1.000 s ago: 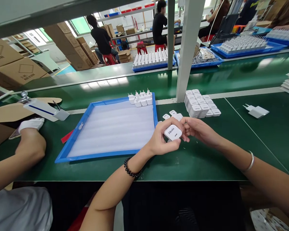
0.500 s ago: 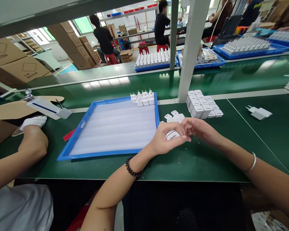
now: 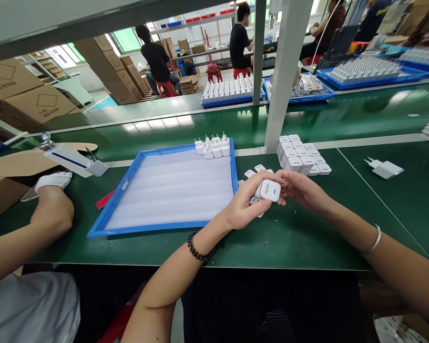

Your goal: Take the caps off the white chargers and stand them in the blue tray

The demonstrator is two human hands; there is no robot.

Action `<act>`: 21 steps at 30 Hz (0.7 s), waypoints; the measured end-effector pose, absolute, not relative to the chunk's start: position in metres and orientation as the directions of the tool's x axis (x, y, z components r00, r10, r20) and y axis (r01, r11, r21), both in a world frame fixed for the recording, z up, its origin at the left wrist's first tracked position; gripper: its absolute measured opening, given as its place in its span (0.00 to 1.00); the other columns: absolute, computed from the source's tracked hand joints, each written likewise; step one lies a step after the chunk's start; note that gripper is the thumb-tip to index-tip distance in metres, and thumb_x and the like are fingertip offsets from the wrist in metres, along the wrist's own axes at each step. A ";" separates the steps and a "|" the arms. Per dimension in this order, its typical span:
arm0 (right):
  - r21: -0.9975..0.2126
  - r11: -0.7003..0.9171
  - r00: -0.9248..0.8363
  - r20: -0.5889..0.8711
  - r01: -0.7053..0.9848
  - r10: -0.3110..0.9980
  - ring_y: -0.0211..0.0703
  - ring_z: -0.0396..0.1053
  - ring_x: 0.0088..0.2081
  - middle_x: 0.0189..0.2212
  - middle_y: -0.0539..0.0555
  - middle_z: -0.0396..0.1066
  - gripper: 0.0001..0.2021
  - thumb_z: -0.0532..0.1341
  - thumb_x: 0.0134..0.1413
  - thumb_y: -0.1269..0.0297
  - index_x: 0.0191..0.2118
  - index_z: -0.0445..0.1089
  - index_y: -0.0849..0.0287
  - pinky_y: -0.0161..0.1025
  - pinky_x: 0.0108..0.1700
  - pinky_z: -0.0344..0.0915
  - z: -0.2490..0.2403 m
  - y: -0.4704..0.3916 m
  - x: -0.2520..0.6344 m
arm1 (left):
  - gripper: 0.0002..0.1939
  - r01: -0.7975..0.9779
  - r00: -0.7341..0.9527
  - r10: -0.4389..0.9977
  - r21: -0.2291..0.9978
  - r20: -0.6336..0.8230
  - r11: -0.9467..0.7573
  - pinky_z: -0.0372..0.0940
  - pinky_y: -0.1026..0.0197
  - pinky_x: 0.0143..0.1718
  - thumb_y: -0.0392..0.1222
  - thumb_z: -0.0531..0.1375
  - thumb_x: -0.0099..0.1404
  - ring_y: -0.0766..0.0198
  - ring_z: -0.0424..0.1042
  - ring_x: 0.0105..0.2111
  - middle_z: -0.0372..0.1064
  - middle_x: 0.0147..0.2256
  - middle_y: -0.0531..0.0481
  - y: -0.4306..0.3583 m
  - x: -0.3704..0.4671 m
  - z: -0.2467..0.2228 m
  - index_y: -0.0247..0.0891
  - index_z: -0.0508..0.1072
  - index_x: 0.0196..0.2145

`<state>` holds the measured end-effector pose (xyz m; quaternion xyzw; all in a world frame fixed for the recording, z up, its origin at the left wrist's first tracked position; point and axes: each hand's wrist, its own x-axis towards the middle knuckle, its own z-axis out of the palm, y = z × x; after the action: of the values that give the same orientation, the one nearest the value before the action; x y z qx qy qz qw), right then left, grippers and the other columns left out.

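Note:
A white plug-in charger [image 3: 271, 191], printed face and small port turned upward, is gripped between the thumb and fingers of my left hand [image 3: 243, 202]. My right hand [image 3: 302, 188] meets it at its right side, with curled fingers on the charger; its prongs are hidden. Under and behind my hands lie several loose white printed pieces [image 3: 260, 168], partly covered. Stacks of similar flat white pieces [image 3: 296, 153] stand just beyond my right hand. To the left, a blue-rimmed tray [image 3: 153, 227] holds several white chargers [image 3: 216, 146] in its far right corner.
Another charger [image 3: 386, 169] lies at the right of the green bench. A metal post [image 3: 277, 95] rises behind the stacks. At left, a co-worker's gloved hand [image 3: 53, 181] rests near a white holder [image 3: 69, 159]. Charger-filled trays [image 3: 227, 90] stand on the far shelf.
The charger in my hands has turned, so its face with the port now points up toward me. My left fingers have shifted upward around it. My right hand stays close against it.

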<state>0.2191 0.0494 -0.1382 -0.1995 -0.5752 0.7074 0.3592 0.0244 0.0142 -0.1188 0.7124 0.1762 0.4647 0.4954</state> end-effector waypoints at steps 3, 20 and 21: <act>-0.962 -0.076 -0.663 0.122 -0.262 0.739 0.39 0.68 0.26 0.26 0.52 0.72 0.21 0.58 0.64 0.43 0.36 0.72 0.57 0.35 0.30 0.64 -0.139 0.049 0.220 | 0.15 -0.247 0.509 0.715 0.877 0.479 -0.412 0.66 0.55 0.43 0.47 0.59 0.66 0.57 0.73 0.37 0.70 0.37 0.47 0.014 0.025 -0.120 0.38 0.71 0.48; -0.925 0.216 -0.047 0.242 -0.312 0.969 0.38 0.60 0.22 0.18 0.51 0.65 0.21 0.62 0.59 0.44 0.27 0.72 0.57 0.37 0.27 0.55 -0.121 0.075 0.249 | 0.08 -0.116 -0.141 0.980 0.981 0.142 -0.159 0.55 0.65 0.25 0.42 0.60 0.55 0.70 0.62 0.22 0.64 0.22 0.54 0.050 -0.010 -0.108 0.36 0.68 0.23; -0.908 0.248 0.026 0.255 -0.337 0.967 0.38 0.59 0.22 0.17 0.51 0.64 0.20 0.62 0.60 0.46 0.27 0.71 0.57 0.37 0.27 0.54 -0.118 0.080 0.255 | 0.08 -0.146 -0.186 0.978 0.981 0.100 -0.128 0.55 0.65 0.25 0.42 0.61 0.54 0.70 0.62 0.22 0.64 0.22 0.54 0.056 -0.017 -0.106 0.36 0.67 0.23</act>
<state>0.2552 0.0803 -0.1183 -0.3339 -0.4717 0.5141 0.6338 -0.0174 0.0555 -0.1057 0.4404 0.4720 0.6083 0.4618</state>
